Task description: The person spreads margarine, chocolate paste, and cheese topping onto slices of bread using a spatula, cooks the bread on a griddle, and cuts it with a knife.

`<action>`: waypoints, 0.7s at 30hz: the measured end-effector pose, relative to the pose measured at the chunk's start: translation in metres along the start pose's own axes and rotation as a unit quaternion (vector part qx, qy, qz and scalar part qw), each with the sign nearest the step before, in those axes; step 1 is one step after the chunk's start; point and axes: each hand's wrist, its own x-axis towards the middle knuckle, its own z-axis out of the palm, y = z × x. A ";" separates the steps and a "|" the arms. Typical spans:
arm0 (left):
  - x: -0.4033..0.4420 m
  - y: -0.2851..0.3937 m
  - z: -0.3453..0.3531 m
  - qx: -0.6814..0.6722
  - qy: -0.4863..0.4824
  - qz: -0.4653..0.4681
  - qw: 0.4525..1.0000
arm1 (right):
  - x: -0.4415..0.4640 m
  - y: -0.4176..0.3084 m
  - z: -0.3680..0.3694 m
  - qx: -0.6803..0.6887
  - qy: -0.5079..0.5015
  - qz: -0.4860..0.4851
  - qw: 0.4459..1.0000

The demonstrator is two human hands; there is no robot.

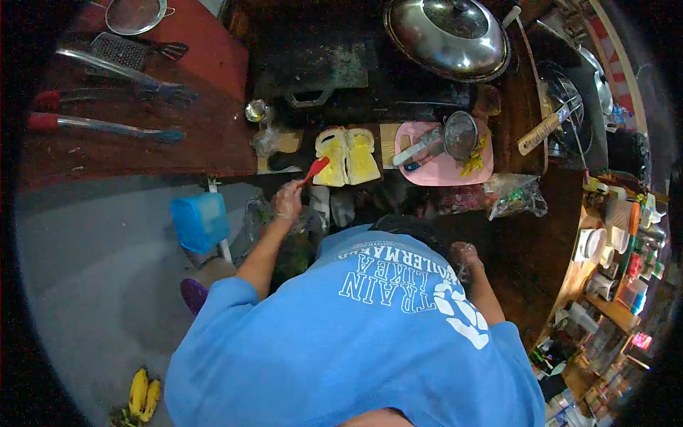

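Observation:
My left hand (pixel 288 201), in a clear plastic glove, grips a red spatula (pixel 318 168). The spatula's head rests at the left edge of the left one of two bread slices (pixel 361 158), which lie side by side. A yellow spread covers much of both slices, with a dark patch near the top of the left one. Lower and to the right, my right hand (pixel 466 255), also gloved, is beside my body, away from the bread. Its fingers are too unclear to read.
Right of the bread, a pink cutting board (pixel 427 175) bears a knife (pixel 418 148), a strainer (pixel 461 135) and yellow pieces. A domed metal lid (pixel 455 39) sits behind. Tongs (pixel 107 125) and a grater (pixel 117 50) lie at left. A plastic bag (pixel 518 198) is by the front edge.

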 end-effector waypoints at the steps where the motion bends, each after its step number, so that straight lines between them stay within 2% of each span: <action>1: 0.003 0.005 -0.005 0.027 0.005 -0.019 0.999 | 0.004 0.001 -0.005 -0.051 -0.016 0.017 0.998; 2: 0.003 0.011 -0.010 0.040 -0.013 -0.020 0.999 | 0.026 0.038 0.013 0.088 0.033 -0.057 0.994; 3: 0.003 0.014 -0.012 0.039 -0.011 -0.021 0.999 | 0.019 0.022 0.003 0.086 0.034 -0.058 0.994; 5: 0.002 0.017 -0.014 -0.009 -0.100 0.055 0.993 | -0.001 -0.026 -0.022 0.079 0.011 0.026 0.996; 7: 0.006 -0.021 0.016 -0.023 -0.075 0.074 0.994 | -0.001 -0.035 -0.024 0.071 0.012 0.036 0.997; 9: 0.024 -0.040 0.031 0.028 -0.020 0.043 0.998 | 0.007 -0.020 -0.014 0.063 0.013 0.048 0.997; 11: 0.039 -0.012 0.006 0.043 -0.007 0.027 0.999 | 0.024 0.013 -0.003 0.046 0.027 -0.079 0.995; 12: 0.041 -0.010 0.002 0.049 -0.019 0.033 0.998 | 0.018 0.011 -0.003 0.044 0.029 -0.079 0.995; 13: 0.046 -0.003 -0.006 0.056 -0.029 0.039 0.997 | 0.009 0.003 -0.003 0.086 0.037 -0.059 0.994; 14: 0.043 0.003 -0.016 -0.014 -0.045 0.114 0.992 | 0.003 -0.005 -0.005 0.129 0.046 -0.040 0.990; 15: 0.042 0.006 -0.018 -0.014 -0.045 0.115 0.992 | -0.001 -0.012 -0.008 0.129 0.048 -0.040 0.990; 17: 0.038 0.007 -0.020 0.033 -0.132 0.105 0.985 | -0.011 -0.020 -0.010 0.108 0.005 0.057 0.992; 21: 0.066 0.000 -0.009 0.103 -0.083 0.060 0.989 | -0.028 -0.037 -0.007 0.131 -0.004 0.097 0.987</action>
